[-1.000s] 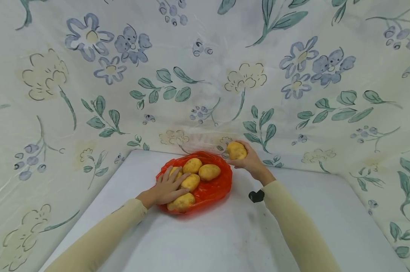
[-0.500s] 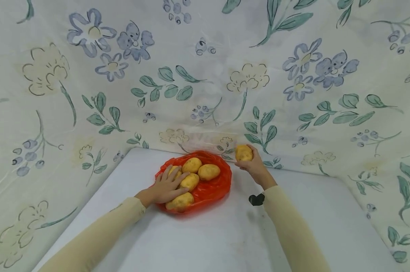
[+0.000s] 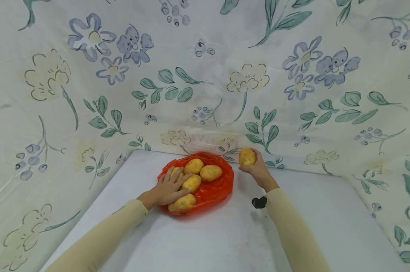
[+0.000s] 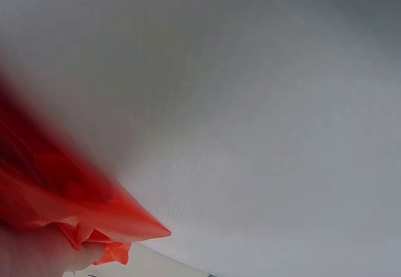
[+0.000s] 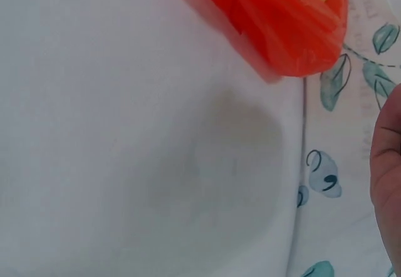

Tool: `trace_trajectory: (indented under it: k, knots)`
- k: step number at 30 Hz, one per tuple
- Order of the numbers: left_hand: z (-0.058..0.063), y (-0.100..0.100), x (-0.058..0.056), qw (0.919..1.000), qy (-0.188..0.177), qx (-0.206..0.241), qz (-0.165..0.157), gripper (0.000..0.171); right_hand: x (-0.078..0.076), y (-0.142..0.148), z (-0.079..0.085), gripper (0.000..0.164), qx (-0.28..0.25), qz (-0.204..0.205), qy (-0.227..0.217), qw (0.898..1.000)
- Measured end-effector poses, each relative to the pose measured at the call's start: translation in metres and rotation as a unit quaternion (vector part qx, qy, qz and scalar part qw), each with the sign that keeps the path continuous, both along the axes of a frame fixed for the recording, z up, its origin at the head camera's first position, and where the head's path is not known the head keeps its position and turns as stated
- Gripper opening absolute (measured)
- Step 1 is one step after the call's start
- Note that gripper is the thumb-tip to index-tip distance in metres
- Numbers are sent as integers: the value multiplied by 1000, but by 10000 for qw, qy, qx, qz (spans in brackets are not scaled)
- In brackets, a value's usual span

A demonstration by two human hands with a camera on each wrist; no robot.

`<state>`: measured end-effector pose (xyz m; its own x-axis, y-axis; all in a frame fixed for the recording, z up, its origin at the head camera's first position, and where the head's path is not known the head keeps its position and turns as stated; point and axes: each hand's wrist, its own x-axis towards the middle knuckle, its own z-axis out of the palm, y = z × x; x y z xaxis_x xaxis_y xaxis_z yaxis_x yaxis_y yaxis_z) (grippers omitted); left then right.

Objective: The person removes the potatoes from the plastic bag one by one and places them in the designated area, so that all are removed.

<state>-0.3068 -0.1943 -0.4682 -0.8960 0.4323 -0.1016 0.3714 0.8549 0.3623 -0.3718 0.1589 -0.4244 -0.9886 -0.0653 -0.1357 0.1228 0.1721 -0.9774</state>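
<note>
On potatoes (image 3: pixel 192 183), left hand (image 3: pixel 166 192) spreads; right hand (image 3: pixel 258 169) grips another potato (image 3: pixel 247 156).

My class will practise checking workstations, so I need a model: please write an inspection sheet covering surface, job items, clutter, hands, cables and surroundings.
Surface: smooth white table, with faint smudges towards the front.
Job items: crinkled red plastic bag, lying open; five oval yellow potatoes in it, one partly covered by a hand.
Clutter: small dark object beside the right cuff; too unclear to identify.
Left hand: fingers spread over the bag's left side.
Right hand: holds a sixth yellow potato, right of the bag.
Cables: nothing seen.
Surroundings: pale sheeting printed with blue, green and cream plants.
</note>
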Motion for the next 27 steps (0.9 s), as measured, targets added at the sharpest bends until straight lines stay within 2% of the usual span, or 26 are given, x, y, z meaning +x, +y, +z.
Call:
trace_trajectory:
  k: [6, 15, 20, 27]
  knots:
    - [1, -1, 2, 10000, -35, 2, -19, 76, -1, 4, -12, 97, 118, 45, -71, 9999]
    - [2, 2, 0, 9999, -108, 29, -4, 75, -1, 10, -26, 95, 616, -16, -66, 9981]
    - [6, 2, 1, 9999, -168, 8, 21, 74, 0, 10, -30, 94, 860, -41, -67, 9963]
    - [5, 2, 2, 9999, -112, 26, 3, 73, 1, 12, -34, 92, 926, -64, -140, 9956]
